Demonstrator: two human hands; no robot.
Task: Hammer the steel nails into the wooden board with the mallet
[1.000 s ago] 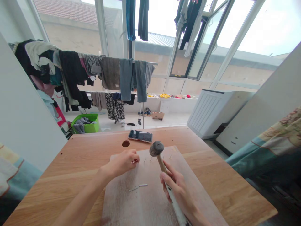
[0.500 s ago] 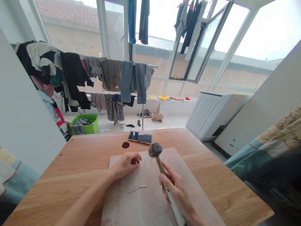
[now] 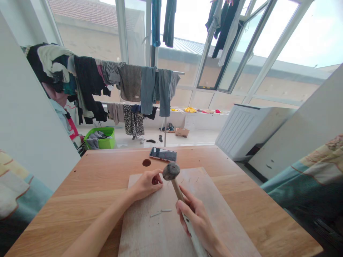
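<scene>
My right hand (image 3: 194, 216) is wrapped round the pale handle of a hammer (image 3: 171, 172), whose dark, rounded head hovers over the far part of a whitish wooden board (image 3: 144, 235). Just left of that head, my left hand (image 3: 148, 184) rests at the board with thumb and fingers pinched together; whatever lies between the fingertips is hidden. Several thin nails stand in a row toward the board's far edge, one nail (image 3: 197, 179) at the right end, others partly behind the hammer. Two loose nails (image 3: 160, 212) lie on the board nearer me.
Under the board is a wood-grain table (image 3: 88, 196) with a round hole (image 3: 146, 162). A phone (image 3: 163, 154) lies near its far edge. Beyond are a loaded drying rack (image 3: 166, 92), a green basket (image 3: 107, 143) and a white cabinet-like unit (image 3: 233, 132).
The hammer head has shifted left, closer to my left hand. My left fingers have drawn together into a pinch. The whole view has swung slightly.
</scene>
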